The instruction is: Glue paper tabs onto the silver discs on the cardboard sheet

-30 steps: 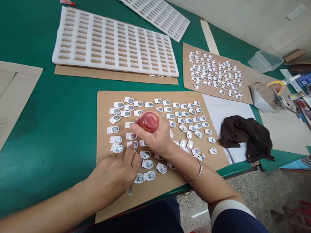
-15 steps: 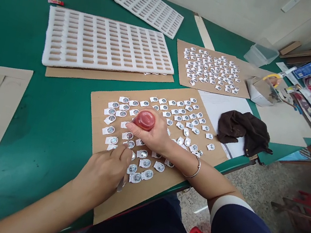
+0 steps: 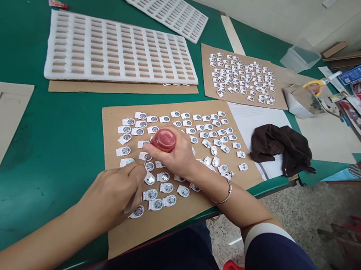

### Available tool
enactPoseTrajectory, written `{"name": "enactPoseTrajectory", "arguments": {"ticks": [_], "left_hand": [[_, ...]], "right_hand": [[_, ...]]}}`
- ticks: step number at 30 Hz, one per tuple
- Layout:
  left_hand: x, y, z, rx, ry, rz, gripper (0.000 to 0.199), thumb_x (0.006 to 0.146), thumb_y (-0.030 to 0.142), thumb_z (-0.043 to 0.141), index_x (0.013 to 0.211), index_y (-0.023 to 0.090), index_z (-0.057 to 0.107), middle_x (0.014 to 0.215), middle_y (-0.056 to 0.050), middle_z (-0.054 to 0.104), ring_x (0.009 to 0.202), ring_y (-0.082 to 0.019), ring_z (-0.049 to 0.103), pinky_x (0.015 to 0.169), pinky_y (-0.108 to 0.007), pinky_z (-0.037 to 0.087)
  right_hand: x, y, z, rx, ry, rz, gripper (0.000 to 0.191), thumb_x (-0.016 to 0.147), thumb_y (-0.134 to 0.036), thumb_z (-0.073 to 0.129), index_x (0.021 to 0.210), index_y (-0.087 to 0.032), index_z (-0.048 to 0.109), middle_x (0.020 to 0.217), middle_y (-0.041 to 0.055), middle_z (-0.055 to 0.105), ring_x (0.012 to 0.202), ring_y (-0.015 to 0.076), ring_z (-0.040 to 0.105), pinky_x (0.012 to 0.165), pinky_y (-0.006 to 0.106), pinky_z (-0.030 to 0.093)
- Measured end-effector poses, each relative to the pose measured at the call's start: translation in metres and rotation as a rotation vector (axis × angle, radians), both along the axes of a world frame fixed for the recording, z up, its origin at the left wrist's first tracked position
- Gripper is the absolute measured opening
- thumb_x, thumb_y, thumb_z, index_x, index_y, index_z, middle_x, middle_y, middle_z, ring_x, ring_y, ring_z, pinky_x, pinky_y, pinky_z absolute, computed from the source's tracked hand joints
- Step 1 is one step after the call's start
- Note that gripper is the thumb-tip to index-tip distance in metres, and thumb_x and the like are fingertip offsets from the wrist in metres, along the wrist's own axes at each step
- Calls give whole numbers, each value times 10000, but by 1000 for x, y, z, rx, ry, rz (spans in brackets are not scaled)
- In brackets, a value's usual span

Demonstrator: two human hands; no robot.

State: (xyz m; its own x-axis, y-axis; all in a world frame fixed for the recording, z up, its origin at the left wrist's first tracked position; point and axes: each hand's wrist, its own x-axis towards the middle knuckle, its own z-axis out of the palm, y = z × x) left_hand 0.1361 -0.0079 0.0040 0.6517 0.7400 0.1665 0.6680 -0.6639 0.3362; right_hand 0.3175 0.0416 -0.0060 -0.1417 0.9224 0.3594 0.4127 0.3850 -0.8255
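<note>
My right hand (image 3: 179, 153) is closed around a red bottle (image 3: 164, 140), whose round end faces up; its tip is hidden by my fingers. Just left of and below it, my left hand (image 3: 120, 189) pinches slim metal tweezers (image 3: 132, 203), which stick out below the fingers and reach up toward the bottle. Both hands are over a brown cardboard sheet (image 3: 134, 238) bearing rows of small white tabs with round silver discs. One such tab (image 3: 166, 188) lies just right of my left hand, and others are partly covered by my hands.
Behind, a white slotted foam tray (image 3: 125, 53) rests on cardboard, with a second tray (image 3: 158, 3) farther back. Another cardboard sheet (image 3: 208, 77) carries more tabs. To the right are a dark cloth (image 3: 279, 148), a clear plastic box (image 3: 300, 58) and a small carton (image 3: 300, 102).
My left hand has shifted slightly left and down with the tweezers, uncovering a tab near the front of the cardboard. The bottle stays over nearly the same spot. The view has shifted a little.
</note>
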Motion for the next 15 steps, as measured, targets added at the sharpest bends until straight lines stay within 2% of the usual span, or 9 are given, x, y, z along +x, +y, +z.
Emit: {"name": "enactPoseTrajectory", "arguments": {"ticks": [7,11,15], "left_hand": [[-7,16,8,-205,-174,86,188,862,253,448,725,195,562,703,-17,657,626,-161,620,567,-270,431],[-14,26,7,-322,-226,181,161,829,283,529,713,196,600,687,3,675,606,-146,616,533,-243,414],[-17,34,8,-438,-284,261,167,790,340,591,713,200,640,699,2,695,649,-163,637,550,-238,445]], "right_hand": [[0,-2,2,38,1,-29,270,727,-415,742,809,-220,575,802,3,638,736,147,594,755,326,510],[2,-5,22,-70,68,-87,324,711,-478,737,800,-217,568,768,-2,626,702,147,595,713,330,518],[8,-8,46,-201,267,-56,408,723,-446,739,1005,-240,530,841,-3,654,699,142,645,684,315,544]]}}
